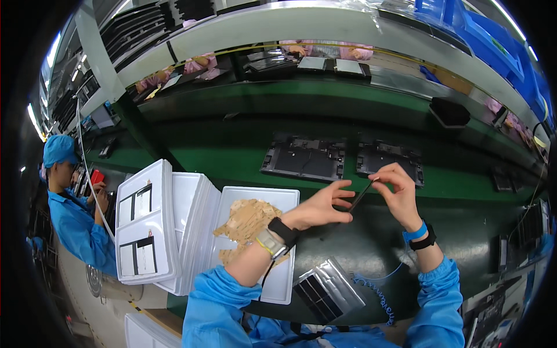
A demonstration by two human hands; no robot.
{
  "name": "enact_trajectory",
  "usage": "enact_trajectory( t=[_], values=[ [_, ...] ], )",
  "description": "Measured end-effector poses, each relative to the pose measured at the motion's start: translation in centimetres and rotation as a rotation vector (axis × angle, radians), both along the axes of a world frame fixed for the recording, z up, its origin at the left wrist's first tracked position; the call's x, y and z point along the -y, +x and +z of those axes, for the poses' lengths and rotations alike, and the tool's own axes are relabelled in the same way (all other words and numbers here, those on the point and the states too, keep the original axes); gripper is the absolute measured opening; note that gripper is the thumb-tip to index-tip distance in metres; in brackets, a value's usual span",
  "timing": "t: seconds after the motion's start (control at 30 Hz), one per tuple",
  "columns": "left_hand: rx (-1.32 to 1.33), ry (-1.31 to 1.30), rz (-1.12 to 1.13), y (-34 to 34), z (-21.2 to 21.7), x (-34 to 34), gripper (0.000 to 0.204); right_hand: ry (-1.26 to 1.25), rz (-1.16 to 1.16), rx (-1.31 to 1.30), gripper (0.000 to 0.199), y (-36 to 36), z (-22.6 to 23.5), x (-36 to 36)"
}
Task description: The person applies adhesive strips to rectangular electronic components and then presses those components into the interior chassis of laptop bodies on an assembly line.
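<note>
A thin dark strip (361, 196) slants between my hands above the dark green bench. My right hand (400, 197) pinches its upper end between thumb and fingertips. At the lower end is my left hand (316, 209), its fingers spread, thumb close to the strip; whether it touches cannot be made out. Just beyond lie two open flat device bodies with exposed inner parts, a left one (304, 158) and a right one (390, 159). Under my left forearm, a white tray (293, 200) holds torn tan paper-like pieces (249, 216).
Stacked white trays (168, 220) stand at the left. A silver bag (345, 284) with black strips lies nearest me, beside a blue coiled cord (380, 296) from my right wrist. A black block (449, 112) sits far right. A shelf beam (290, 29) spans above. A co-worker (75, 203) works at left.
</note>
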State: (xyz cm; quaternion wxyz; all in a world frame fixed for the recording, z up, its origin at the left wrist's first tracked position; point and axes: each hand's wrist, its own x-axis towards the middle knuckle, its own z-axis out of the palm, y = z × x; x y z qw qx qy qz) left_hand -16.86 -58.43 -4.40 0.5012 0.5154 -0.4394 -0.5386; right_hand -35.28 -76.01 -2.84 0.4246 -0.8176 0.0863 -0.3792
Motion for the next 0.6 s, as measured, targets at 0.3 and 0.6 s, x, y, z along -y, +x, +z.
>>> enact_trajectory(
  t=[0.3, 0.6],
  values=[
    [1.244, 0.162, 0.910, 18.8, -5.9, 2.2, 0.067, -0.770, -0.265, 0.193, 0.033, 0.5, 8.2, 0.1],
    [1.650, 0.288, 0.713, 13.4, -9.2, 4.7, 0.066, -0.326, -0.351, 0.181, 0.016, 6.1, 7.4, 4.2]
  ],
)
